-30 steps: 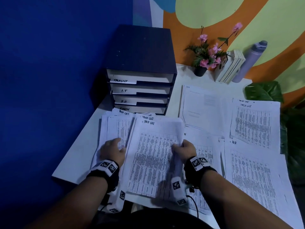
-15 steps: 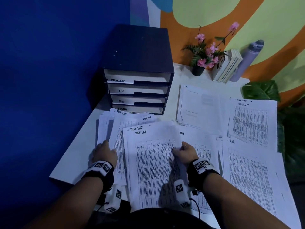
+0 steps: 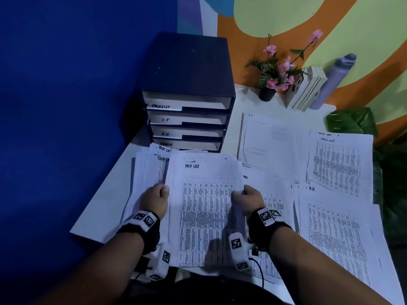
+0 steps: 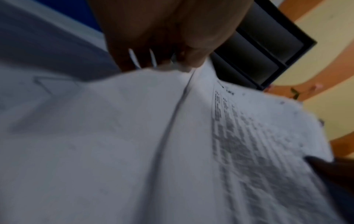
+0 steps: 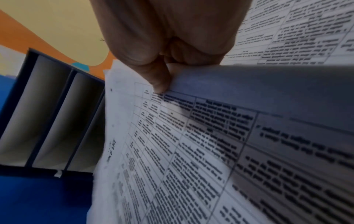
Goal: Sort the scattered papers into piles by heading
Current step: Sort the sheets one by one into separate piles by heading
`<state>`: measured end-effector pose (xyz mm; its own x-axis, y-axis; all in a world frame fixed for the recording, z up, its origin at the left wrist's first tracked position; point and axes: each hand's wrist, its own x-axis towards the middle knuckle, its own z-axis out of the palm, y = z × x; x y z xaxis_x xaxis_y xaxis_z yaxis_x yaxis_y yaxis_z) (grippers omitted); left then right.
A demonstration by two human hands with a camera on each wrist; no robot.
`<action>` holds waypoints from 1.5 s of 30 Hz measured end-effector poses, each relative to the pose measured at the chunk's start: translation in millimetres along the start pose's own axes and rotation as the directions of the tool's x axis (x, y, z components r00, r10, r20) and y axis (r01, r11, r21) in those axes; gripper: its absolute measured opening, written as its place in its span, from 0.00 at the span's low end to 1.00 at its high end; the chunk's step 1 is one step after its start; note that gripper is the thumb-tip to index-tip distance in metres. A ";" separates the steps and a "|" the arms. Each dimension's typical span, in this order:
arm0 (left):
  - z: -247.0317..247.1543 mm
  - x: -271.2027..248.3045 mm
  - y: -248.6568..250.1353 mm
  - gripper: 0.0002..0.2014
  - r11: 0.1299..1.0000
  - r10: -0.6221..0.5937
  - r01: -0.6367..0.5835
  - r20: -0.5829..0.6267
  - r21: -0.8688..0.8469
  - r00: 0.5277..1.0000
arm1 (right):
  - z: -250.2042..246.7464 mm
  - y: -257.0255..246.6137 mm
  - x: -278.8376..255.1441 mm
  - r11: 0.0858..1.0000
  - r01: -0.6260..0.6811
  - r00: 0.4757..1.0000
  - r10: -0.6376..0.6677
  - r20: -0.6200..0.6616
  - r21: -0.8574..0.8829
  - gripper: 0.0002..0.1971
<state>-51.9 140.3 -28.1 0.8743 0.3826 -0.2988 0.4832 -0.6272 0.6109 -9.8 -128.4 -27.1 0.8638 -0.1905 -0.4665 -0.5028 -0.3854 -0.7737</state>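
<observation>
A white table runs from the blue wall on the left to the painted orange and green wall at the back; its left edge and near-left corner show bare surface, the only uncovered strip near the hands. At the back left stands a dark drawer unit with four trays labelled TASK LIST, I.T, H.R and ADMIN from top to bottom.

Paper covers most of the table. On the right lies an H.R pile, reaching toward the near right edge, with a TASK LIST pile behind it. An I.T pile sits just right of the drawer unit. An ADMIN pile lies between the held sheets and the H.R pile, overlapped on its left side. A loose spread of TASK LIST sheets lies at the left, in front of the drawer unit.

The held TASK LIST stack sits over the middle, its top edge near the bottom tray and its bottom edge overhanging the near table edge. The left hand grips its left edge with curled fingers; the right hand pinches its right edge, thumb on the printed face in the right wrist view.

Along the back wall stand a flower pot, leaning books and a grey bottle. A large green leaf overhangs the far right corner.
</observation>
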 end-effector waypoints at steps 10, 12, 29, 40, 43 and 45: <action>-5.7 16.4 -29.3 0.55 0.910 -0.270 0.246 0.027 0.335 0.962 | -5.5 -0.3 -3.8 0.990 0.080 0.996 -0.084 -0.025 -0.118 0.05; -6.3 15.6 -29.8 0.50 0.906 -0.276 0.245 0.040 0.346 0.960 | -5.1 1.8 -1.6 0.988 0.087 0.996 -0.091 -0.025 -0.127 0.10; -10.5 14.1 -22.1 0.13 0.982 -0.187 0.185 0.109 0.027 0.976 | -10.2 -2.7 -2.9 0.975 0.061 0.998 -0.056 0.029 -0.211 0.19; -5.7 1.4 -19.5 0.15 0.940 -0.112 0.134 0.085 -0.314 0.990 | -9.4 -5.1 -13.2 0.978 -0.090 0.996 0.083 0.043 0.189 0.09; -5.7 -3.0 -14.5 0.11 0.933 -0.074 0.093 0.066 -0.348 0.995 | -8.2 -5.5 -14.0 0.967 -0.087 0.995 0.075 0.060 0.239 0.08; -6.3 -0.6 -15.3 0.11 0.950 -0.083 0.093 0.047 -0.297 0.995 | -8.9 -4.3 -13.4 0.966 -0.075 0.997 0.068 0.037 0.248 0.08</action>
<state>-60.1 153.9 -32.7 0.8324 0.4013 -0.3823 0.5268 -0.3585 0.7707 -19.0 -132.2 -13.8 0.8260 -0.1825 -0.5333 -0.5582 -0.1338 -0.8188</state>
